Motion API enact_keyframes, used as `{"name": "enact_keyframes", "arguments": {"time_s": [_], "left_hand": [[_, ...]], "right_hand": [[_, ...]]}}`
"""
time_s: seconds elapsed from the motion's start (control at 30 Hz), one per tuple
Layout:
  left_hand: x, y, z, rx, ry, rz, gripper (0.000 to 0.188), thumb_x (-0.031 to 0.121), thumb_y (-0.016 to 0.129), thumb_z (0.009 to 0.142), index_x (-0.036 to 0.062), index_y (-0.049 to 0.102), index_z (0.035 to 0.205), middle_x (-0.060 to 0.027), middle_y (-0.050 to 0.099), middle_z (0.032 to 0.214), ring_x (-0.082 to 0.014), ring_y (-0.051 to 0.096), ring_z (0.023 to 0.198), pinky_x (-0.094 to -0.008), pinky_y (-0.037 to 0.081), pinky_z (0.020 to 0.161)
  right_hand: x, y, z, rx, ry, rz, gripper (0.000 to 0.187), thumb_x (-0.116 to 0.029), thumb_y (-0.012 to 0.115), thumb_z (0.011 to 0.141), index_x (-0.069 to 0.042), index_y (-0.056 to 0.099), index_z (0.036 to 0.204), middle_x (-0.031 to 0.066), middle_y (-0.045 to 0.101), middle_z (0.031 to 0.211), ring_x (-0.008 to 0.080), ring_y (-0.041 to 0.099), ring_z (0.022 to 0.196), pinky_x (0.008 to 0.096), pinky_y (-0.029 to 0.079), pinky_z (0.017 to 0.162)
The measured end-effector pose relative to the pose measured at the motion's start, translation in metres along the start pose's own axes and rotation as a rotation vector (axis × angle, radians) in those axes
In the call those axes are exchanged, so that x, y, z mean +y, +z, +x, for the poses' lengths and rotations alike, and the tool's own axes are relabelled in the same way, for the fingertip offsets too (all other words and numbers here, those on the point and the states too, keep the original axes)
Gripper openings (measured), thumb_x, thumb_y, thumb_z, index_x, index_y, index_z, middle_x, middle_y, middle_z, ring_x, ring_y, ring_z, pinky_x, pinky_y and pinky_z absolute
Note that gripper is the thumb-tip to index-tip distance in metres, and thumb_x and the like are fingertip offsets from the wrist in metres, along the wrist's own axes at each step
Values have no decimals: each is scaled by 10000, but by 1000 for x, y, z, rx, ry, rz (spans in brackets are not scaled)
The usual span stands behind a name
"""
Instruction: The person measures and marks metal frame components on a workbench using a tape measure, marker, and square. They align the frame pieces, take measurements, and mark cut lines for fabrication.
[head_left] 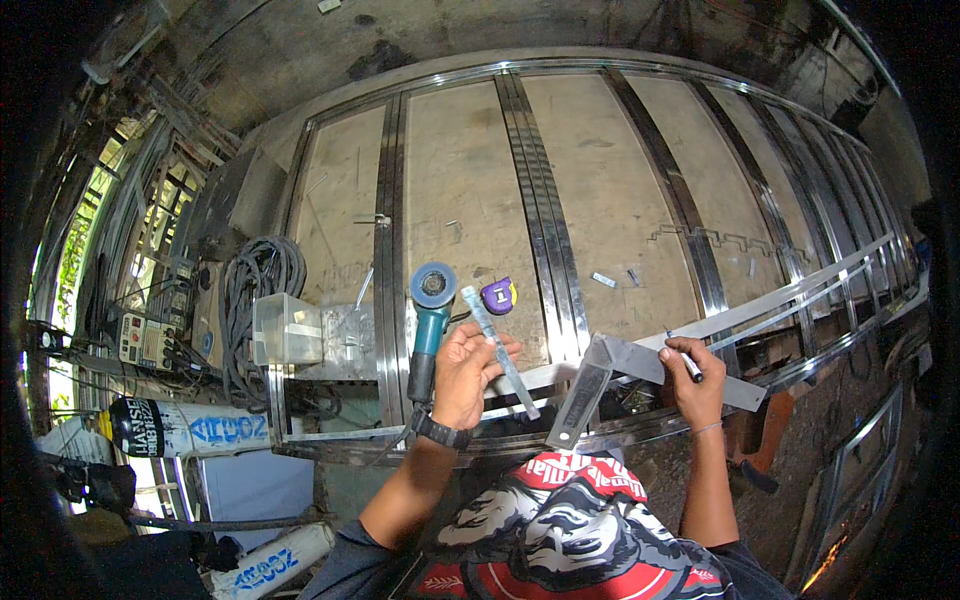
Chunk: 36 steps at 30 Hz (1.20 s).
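Observation:
Between the thumb and fingers of my left hand (468, 370) is a narrow flat metal strip (518, 385), held slanting with both its ends sticking out. My right hand (693, 385) is closed around a dark and white marker pen (690, 364), at the long arm of a grey L-shaped metal square (635, 360). The square's wide short arm points toward me over the frame's near edge. Left of my left hand lies an angle grinder (430, 330) with a teal body and its disc facing up. A purple and yellow tape measure (498, 296) sits just beyond the strip.
A large steel-tube frame (540, 210) with several crossbars spreads over the work surface. To the left are a clear plastic container (288, 330), coiled grey hose (262, 290), a welding machine (148, 338) and a gas cylinder (190, 428). Small metal pieces (603, 280) lie between the bars.

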<state>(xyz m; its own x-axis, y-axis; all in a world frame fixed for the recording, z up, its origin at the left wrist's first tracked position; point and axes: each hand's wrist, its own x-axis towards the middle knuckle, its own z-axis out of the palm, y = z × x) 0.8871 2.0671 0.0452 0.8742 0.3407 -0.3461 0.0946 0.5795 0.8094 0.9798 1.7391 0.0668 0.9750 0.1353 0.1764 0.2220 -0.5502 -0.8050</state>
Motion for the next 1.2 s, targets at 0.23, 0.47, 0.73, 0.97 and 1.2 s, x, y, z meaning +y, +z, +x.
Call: {"name": "enact_keyframes", "arguments": {"time_s": [0.23,0.47,0.73,0.97,1.2], "left_hand": [[-5,-12,6,260,-19,-198,148,158,519,1099,42,464,1174,-248,653,1252,-383,649,1233,-573,535,1055],[-27,-27,2,337,-37,-277,197,104,560,1066,39,479,1233,-211,601,1264,-378,629,1211,-574,546,1048],[-50,-40,0,483,3,-143,267,27,623,1005,34,511,1248,-145,594,1113,-367,677,1041,-534,609,962],[-94,-70,31,404,-130,-207,206,97,572,1062,-29,516,1215,-220,658,1192,-371,681,1161,-505,554,1031],[-139,-80,87,352,-273,-301,264,90,497,1093,-89,439,1280,-330,592,1309,-438,627,1248,-537,528,1096]], "right_hand": [[10,-3,1,6,36,-11,245,-246,791,934,-26,759,1037,123,768,874,188,711,772,325,541,728],[20,7,0,35,-13,-159,230,-266,789,919,-64,771,1028,141,773,936,316,740,862,390,552,801],[29,15,6,12,-8,-233,230,-277,784,915,-71,770,1014,158,770,942,360,734,871,429,548,784],[60,30,51,15,-6,-232,281,-318,773,921,-65,765,1042,202,757,935,395,738,880,437,558,781],[105,31,155,23,-81,-380,251,-323,775,919,-94,770,1022,191,764,951,395,741,895,456,564,770]]}}
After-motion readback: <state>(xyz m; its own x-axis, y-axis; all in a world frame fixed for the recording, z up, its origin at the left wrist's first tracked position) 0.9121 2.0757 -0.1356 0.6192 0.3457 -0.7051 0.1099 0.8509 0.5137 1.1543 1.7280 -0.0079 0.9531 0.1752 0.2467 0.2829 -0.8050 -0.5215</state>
